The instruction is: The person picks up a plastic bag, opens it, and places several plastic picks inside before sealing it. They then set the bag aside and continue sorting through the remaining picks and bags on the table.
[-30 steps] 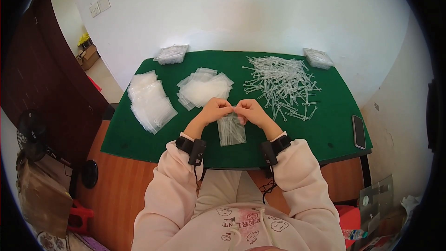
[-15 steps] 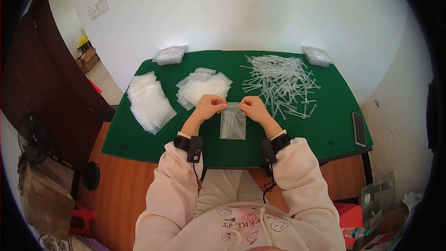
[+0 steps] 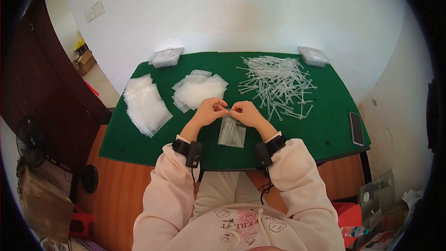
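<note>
A clear plastic zip bag point(image 3: 232, 135) lies on the green tabletop in front of me, with several thin clear sticks inside it. My left hand point(image 3: 212, 111) pinches the bag's top edge from the left. Close beside it, my right hand point(image 3: 247, 113) grips the same edge, its fingertips almost meeting the left ones. Beyond my right hand spreads a loose pile of clear plastic sticks with small looped ends point(image 3: 278, 82). Past my left hand is a fanned heap of flat clear bags point(image 3: 200, 89).
Another stack of bags point(image 3: 146, 104) lies at the table's left. Filled clear packs sit at the back left point(image 3: 166, 57) and back right point(image 3: 313, 56) corners. A phone point(image 3: 356, 128) rests near the right edge of the green table point(image 3: 297, 142). A white wall stands behind.
My hands have drawn together along the bag's top edge, from being apart at its corners. The bag has shifted slightly toward me and its top is now bunched under my fingers.
</note>
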A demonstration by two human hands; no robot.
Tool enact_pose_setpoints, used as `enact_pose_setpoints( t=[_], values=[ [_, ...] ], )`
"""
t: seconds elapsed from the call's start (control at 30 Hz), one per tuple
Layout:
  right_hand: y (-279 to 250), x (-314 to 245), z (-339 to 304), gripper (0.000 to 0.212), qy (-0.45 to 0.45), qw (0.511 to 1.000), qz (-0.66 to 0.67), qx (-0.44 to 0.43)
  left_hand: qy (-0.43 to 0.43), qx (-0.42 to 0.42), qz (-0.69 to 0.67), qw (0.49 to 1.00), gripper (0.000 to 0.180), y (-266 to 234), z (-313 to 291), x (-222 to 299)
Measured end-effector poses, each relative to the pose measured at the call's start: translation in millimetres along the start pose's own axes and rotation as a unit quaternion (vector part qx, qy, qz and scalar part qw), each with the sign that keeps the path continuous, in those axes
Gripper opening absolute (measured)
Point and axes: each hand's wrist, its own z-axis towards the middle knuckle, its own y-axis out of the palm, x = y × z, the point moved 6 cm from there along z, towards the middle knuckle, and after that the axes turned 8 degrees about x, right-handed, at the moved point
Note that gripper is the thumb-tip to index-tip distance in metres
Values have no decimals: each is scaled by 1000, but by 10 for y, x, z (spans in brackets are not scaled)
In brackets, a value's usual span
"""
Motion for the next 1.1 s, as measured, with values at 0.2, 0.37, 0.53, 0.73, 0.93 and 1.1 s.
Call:
enact_pose_setpoints(
  t=[0.2, 0.37, 0.53, 0.73, 0.93, 1.1],
  values=[
    [-173, 113, 58, 21, 40, 997, -64, 32, -56, 39, 24, 997, 23, -183, 28, -34],
    [-156, 130, 47, 20, 19, 998, -33, 55, -14, 30, 124, 992, 17, -186, 7, -37],
    [-50, 34, 11, 18, -7, 999, 28, 28, 150, 17, 233, 961, 15, 31, -62, 161],
    [9, -13, 8, 18, -5, 999, 53, -7, 111, 10, 207, 972, 16, 61, -65, 204],
    [-181, 130, 62, 18, 14, 998, 17, 51, 36, 21, 181, 983, 17, -122, -2, 54],
    [-234, 140, 74, 18, 14, 996, 0, 86, -1, 33, 133, 991, 17, -199, 25, -95]
  ],
)
